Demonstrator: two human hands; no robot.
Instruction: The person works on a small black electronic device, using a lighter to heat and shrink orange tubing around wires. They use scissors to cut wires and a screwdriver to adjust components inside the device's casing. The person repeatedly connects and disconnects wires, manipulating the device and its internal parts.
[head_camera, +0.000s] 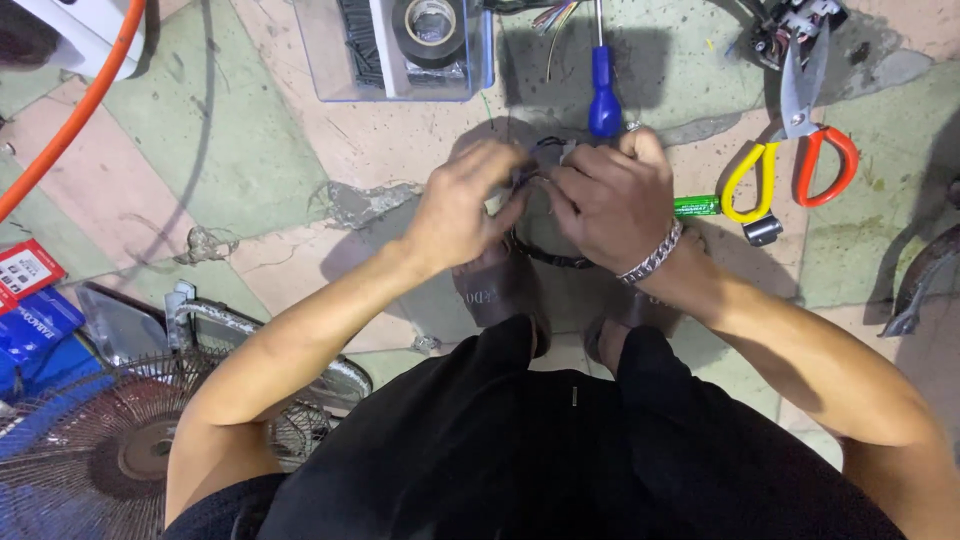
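A small dark wired part (548, 152), mostly hidden, is pinched in the grip of left hand (462, 210) and right hand (612, 200).

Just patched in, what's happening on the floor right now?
A person crouches over a cracked tiled floor, both hands together on a small dark wired part. The left hand and right hand pinch it between them; what exactly it is cannot be told. A blue-handled screwdriver, yellow-and-red-handled scissors and a clear plastic box with black tape lie nearby.
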